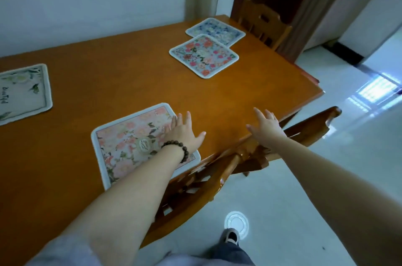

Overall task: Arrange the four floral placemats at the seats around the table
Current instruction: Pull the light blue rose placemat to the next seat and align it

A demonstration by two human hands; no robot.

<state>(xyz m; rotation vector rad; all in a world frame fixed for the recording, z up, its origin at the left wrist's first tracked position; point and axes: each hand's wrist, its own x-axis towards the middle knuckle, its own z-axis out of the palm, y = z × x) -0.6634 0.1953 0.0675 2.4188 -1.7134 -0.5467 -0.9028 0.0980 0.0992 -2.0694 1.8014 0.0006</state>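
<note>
Orange-brown wood fills most of what you see: the table (134,74) runs from lower left to upper right, with a matching chair (228,170) tucked against its near edge. Your left hand (185,133) reaches forward over the right edge of the pink placemat (132,143), palm down, fingers spread flat and gripping nothing; whether the fingertips touch the mat cannot be told. A dark bead bracelet (177,150) circles that wrist. Your right hand (266,126) stretches out beside it above the bare wood near the table's edge, above the chair back, fingers likewise splayed and empty.

The pink placemat lies at the near edge in front of the chair, slightly skewed. The white placemat (21,93) with green leaves and lettering sits at the left, partly out of frame. Further along the table, the red-flowered placemat (203,55) overlaps the blue-flowered placemat (215,29), both close to the second chair (264,24) at the end. Your shoe (231,236) shows on the pale floor (282,211) below.
</note>
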